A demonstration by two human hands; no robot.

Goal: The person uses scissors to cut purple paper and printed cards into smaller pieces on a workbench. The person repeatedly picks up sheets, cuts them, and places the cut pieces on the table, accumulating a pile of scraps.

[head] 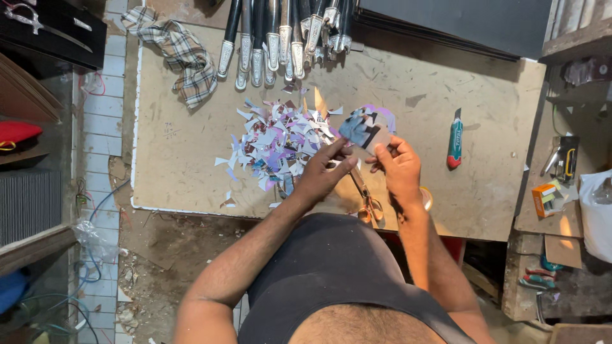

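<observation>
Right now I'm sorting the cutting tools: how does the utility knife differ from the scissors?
The utility knife is green with a red end; the scissors have orange handles. The utility knife lies alone on bare board to the right of the right hand, touched by neither hand; the scissors lie near the board's front edge, partly hidden under the left hand and the right hand. Both rest on the worn wooden board, unheld.

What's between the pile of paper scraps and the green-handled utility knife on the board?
In the head view, both hands, left and right, holding a small dark printed card, sit between the pile of paper scraps and the green-handled utility knife.
</observation>
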